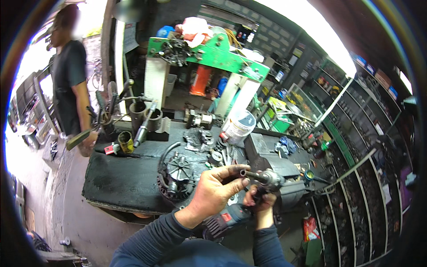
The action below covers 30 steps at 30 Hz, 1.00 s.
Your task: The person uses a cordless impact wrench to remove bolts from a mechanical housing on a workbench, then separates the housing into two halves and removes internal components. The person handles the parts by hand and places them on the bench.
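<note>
My right hand (263,201) is wrapped round the grip of a blue and dark power tool (234,214), whose grey metal head (270,179) rises above the fist. From that head a thin shaft points left and ends in a small hollow socket (242,172). Thumb and fingers of my left hand (212,189) pinch this socket end. Just left of my hands, a round black finned part (179,168), like a clutch or alternator cover, lies on the dark workbench (120,178). Behind them are loose metal parts and a white tub (240,126).
Metal cups (138,113) with tools, a yellow can (126,142) and a hammer (78,140) stand at the bench's left. A green press frame (231,60) rises behind. Shelves of parts (356,191) line the right. A person (71,80) stands at the far left.
</note>
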### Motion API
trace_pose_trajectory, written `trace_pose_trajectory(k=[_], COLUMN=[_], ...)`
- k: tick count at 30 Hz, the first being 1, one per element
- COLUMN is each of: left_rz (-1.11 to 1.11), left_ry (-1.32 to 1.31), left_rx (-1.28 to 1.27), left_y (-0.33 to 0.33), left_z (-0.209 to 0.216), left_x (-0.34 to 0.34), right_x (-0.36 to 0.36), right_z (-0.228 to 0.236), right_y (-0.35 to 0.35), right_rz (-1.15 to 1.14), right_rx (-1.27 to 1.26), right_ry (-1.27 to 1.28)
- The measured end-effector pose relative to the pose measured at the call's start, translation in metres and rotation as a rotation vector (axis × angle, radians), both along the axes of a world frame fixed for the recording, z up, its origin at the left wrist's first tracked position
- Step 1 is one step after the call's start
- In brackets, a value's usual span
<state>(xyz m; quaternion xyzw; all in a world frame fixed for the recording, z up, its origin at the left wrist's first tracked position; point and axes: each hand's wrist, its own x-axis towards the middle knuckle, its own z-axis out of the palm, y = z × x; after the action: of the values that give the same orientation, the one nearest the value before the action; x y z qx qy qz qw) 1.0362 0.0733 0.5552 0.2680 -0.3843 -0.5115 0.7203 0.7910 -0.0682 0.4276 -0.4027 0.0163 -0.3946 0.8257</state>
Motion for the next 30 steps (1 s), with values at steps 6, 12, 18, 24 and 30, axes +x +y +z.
trace_pose_trajectory(k=[6,12,18,24,30], left_rz=[-0.014,0.055,0.6,0.855,0.747], left_ry=[-0.013,-0.036,-0.334,-0.96,-1.098], left_rx=[0.048,0.094,0.211,0.334,0.277], left_y=[-0.006,0.012,0.089,0.119,0.086], left_z=[-0.015,-0.02,-0.067,-0.104,-0.121], left_x=[-0.006,0.017,0.118,0.128,0.101], right_x=[0.012,0.017,-0.009,0.008,0.046], right_z=[-0.045,-0.005,0.105,0.18,0.201], right_y=[-0.002,-0.003,0.02,0.037,0.039], right_rz=[0.233,0.242,-0.087,-0.113,-0.089], right_rx=[0.155,0.106,-0.118,-0.422,-0.553], right_ry=[-0.096,0.067,0.691,1.035,1.212])
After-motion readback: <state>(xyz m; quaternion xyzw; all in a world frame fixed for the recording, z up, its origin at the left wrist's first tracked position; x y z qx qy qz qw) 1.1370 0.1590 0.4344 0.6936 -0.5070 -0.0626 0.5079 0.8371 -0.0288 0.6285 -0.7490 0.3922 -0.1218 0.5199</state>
